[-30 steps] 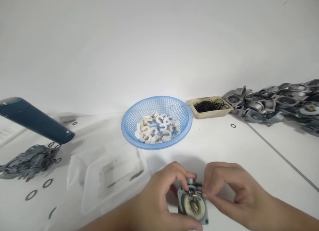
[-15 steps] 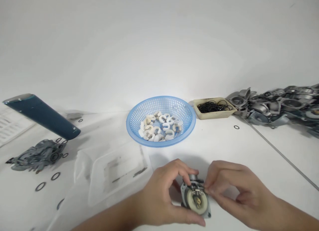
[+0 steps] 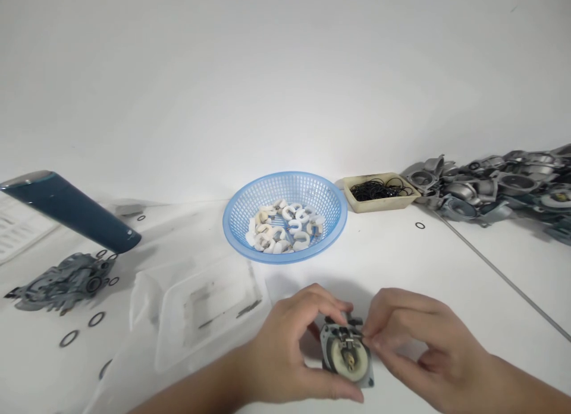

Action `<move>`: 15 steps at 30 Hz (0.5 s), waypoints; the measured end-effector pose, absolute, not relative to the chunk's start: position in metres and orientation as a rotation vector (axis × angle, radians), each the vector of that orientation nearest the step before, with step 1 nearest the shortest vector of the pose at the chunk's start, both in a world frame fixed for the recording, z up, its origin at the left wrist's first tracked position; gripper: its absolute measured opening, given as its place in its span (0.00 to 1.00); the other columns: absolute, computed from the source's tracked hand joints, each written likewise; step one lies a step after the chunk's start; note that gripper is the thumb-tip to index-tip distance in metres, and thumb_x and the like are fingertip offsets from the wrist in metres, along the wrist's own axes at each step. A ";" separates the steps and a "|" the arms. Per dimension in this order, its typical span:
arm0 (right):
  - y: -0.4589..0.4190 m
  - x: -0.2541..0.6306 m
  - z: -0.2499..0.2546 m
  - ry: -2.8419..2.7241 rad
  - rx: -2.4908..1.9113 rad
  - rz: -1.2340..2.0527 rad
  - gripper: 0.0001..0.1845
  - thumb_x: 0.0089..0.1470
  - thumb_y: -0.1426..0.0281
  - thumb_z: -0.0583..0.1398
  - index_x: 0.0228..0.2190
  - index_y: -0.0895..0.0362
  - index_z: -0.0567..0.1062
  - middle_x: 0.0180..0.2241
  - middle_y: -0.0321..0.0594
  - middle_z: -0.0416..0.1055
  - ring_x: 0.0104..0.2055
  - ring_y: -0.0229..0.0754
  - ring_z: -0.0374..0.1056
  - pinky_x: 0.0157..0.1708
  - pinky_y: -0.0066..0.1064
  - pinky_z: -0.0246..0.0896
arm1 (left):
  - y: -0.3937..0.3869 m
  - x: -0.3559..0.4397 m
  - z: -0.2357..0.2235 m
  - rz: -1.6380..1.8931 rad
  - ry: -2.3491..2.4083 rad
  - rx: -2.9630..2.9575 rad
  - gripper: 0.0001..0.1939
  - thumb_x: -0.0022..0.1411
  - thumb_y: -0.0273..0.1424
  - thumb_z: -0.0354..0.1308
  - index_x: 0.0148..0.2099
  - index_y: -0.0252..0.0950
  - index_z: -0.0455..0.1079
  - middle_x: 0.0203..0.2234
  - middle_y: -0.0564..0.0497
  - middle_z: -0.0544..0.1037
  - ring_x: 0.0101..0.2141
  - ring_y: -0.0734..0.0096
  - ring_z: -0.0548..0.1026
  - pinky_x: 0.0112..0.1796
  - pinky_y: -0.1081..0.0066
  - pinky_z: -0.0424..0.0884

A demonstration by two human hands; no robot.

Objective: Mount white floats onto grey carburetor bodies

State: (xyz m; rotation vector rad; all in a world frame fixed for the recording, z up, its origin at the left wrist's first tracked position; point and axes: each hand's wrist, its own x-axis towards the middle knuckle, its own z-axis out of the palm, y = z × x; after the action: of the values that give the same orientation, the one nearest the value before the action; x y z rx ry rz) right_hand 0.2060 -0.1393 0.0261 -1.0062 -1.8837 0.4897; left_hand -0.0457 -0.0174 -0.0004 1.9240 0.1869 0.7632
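Note:
My left hand (image 3: 298,348) grips a small grey carburetor body (image 3: 327,336) just above the table, thumb along its near side and fingers over its far side. Its open face is turned up toward me. Seated in that face is a cream horseshoe-shaped float (image 3: 361,361) around a brass jet (image 3: 350,359), with a metal hinge at the top. My right hand (image 3: 414,342) is pinched at the body's right edge, by the float hinge. Whatever lies between its thumb and forefinger is too small and hidden to name.
Beyond my hands stands a blue basket (image 3: 232,235) of white floats. Right of it are a cream tray (image 3: 379,206) of black rubber rings and a pile of metal bowls (image 3: 464,194). At left are a clear plastic tray (image 3: 167,325), a carburetor (image 3: 62,283), loose rings (image 3: 69,338) and a dark blue cylinder (image 3: 75,209).
The view has shifted slightly. The carburetor body is tilted a little differently in my left hand, while my right fingers stay pinched at its right edge.

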 end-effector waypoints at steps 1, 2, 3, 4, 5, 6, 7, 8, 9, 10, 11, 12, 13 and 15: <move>-0.139 0.206 0.025 -1.864 -1.012 0.517 0.14 0.66 0.83 0.63 0.41 0.51 0.78 0.40 0.38 0.82 0.37 0.39 0.82 0.36 0.27 0.78 | -0.017 -0.046 -0.001 0.779 0.170 1.939 0.38 0.50 0.40 0.92 0.59 0.44 0.80 0.54 0.43 0.86 0.53 0.54 0.88 0.46 0.70 0.82; -0.139 0.206 0.025 -1.847 -1.014 0.542 0.14 0.67 0.83 0.64 0.41 0.50 0.78 0.39 0.37 0.83 0.37 0.39 0.83 0.36 0.27 0.79 | -0.017 -0.046 0.000 0.785 0.156 1.952 0.37 0.50 0.40 0.92 0.58 0.44 0.80 0.53 0.43 0.86 0.53 0.53 0.88 0.48 0.69 0.83; -0.139 0.206 0.024 -1.832 -1.014 0.563 0.14 0.67 0.82 0.65 0.41 0.50 0.79 0.39 0.37 0.83 0.37 0.39 0.83 0.37 0.27 0.79 | -0.017 -0.046 0.000 0.784 0.144 1.963 0.36 0.51 0.41 0.92 0.58 0.43 0.81 0.53 0.43 0.86 0.53 0.53 0.89 0.49 0.68 0.83; -0.139 0.206 0.024 -1.822 -1.011 0.578 0.14 0.67 0.82 0.65 0.42 0.50 0.79 0.39 0.36 0.83 0.37 0.39 0.83 0.37 0.27 0.79 | -0.017 -0.046 0.000 0.781 0.137 1.971 0.35 0.51 0.41 0.91 0.57 0.43 0.81 0.53 0.43 0.86 0.53 0.53 0.89 0.50 0.68 0.83; -0.140 0.206 0.023 -1.818 -1.004 0.588 0.14 0.67 0.82 0.66 0.42 0.49 0.80 0.39 0.36 0.84 0.37 0.39 0.84 0.37 0.27 0.79 | -0.017 -0.046 0.001 0.778 0.133 1.978 0.34 0.51 0.41 0.91 0.56 0.43 0.81 0.53 0.43 0.86 0.53 0.53 0.89 0.50 0.68 0.83; -0.140 0.206 0.023 -1.817 -0.997 0.591 0.14 0.67 0.82 0.66 0.43 0.49 0.80 0.38 0.36 0.84 0.37 0.39 0.84 0.37 0.28 0.79 | -0.017 -0.046 0.002 0.773 0.134 1.984 0.34 0.52 0.41 0.91 0.56 0.43 0.81 0.53 0.43 0.85 0.54 0.54 0.89 0.51 0.68 0.83; -0.140 0.206 0.023 -1.820 -0.992 0.593 0.14 0.68 0.82 0.66 0.43 0.49 0.80 0.38 0.36 0.84 0.38 0.39 0.84 0.38 0.28 0.79 | -0.017 -0.046 0.003 0.769 0.137 1.988 0.34 0.52 0.41 0.91 0.56 0.43 0.81 0.53 0.43 0.85 0.54 0.54 0.89 0.52 0.68 0.83; -0.141 0.206 0.024 -1.821 -0.994 0.596 0.14 0.68 0.82 0.67 0.43 0.49 0.80 0.38 0.36 0.84 0.38 0.40 0.83 0.37 0.28 0.79 | -0.017 -0.046 0.003 0.766 0.139 1.991 0.33 0.52 0.41 0.91 0.56 0.43 0.81 0.53 0.43 0.85 0.54 0.54 0.89 0.52 0.68 0.83; -0.141 0.206 0.024 -1.818 -0.998 0.604 0.14 0.68 0.82 0.67 0.43 0.49 0.80 0.39 0.36 0.84 0.37 0.40 0.83 0.37 0.28 0.79 | -0.017 -0.046 0.004 0.762 0.142 1.992 0.33 0.52 0.41 0.91 0.55 0.43 0.81 0.53 0.44 0.85 0.54 0.54 0.89 0.53 0.68 0.83; -0.141 0.205 0.025 -1.812 -1.004 0.615 0.14 0.68 0.82 0.67 0.43 0.49 0.80 0.38 0.36 0.84 0.37 0.39 0.83 0.37 0.28 0.79 | -0.018 -0.046 0.004 0.757 0.143 1.993 0.33 0.52 0.40 0.91 0.55 0.43 0.81 0.54 0.44 0.85 0.54 0.54 0.89 0.53 0.68 0.83; -0.141 0.205 0.025 -1.801 -1.012 0.624 0.14 0.67 0.82 0.67 0.43 0.49 0.80 0.38 0.35 0.83 0.37 0.39 0.83 0.37 0.28 0.79 | -0.018 -0.046 0.004 0.754 0.144 1.992 0.33 0.52 0.40 0.91 0.55 0.43 0.81 0.54 0.44 0.85 0.54 0.54 0.89 0.54 0.68 0.83; -0.141 0.205 0.026 -1.790 -1.019 0.628 0.14 0.67 0.82 0.66 0.43 0.49 0.80 0.38 0.35 0.83 0.37 0.39 0.83 0.37 0.28 0.79 | -0.018 -0.046 0.004 0.754 0.144 1.990 0.33 0.52 0.39 0.91 0.55 0.43 0.81 0.54 0.44 0.85 0.55 0.54 0.89 0.54 0.69 0.83; -0.141 0.204 0.026 -1.780 -1.027 0.628 0.13 0.67 0.81 0.66 0.43 0.49 0.80 0.37 0.34 0.83 0.36 0.38 0.82 0.38 0.28 0.78 | -0.018 -0.046 0.004 0.757 0.145 1.985 0.33 0.52 0.38 0.91 0.56 0.43 0.81 0.54 0.44 0.85 0.55 0.54 0.89 0.54 0.69 0.83; -0.139 0.204 0.024 -1.760 -1.040 0.618 0.13 0.67 0.81 0.66 0.43 0.48 0.80 0.37 0.33 0.83 0.36 0.37 0.82 0.38 0.27 0.77 | -0.018 -0.045 0.004 0.758 0.148 1.969 0.34 0.52 0.37 0.91 0.57 0.43 0.81 0.54 0.43 0.85 0.56 0.53 0.88 0.54 0.68 0.83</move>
State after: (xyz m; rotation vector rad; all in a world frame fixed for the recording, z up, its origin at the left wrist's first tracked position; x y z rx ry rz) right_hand 0.2036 -0.1394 0.0240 -1.0402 -1.7599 0.6184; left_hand -0.0454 -0.0180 0.0041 1.9686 0.1480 0.7582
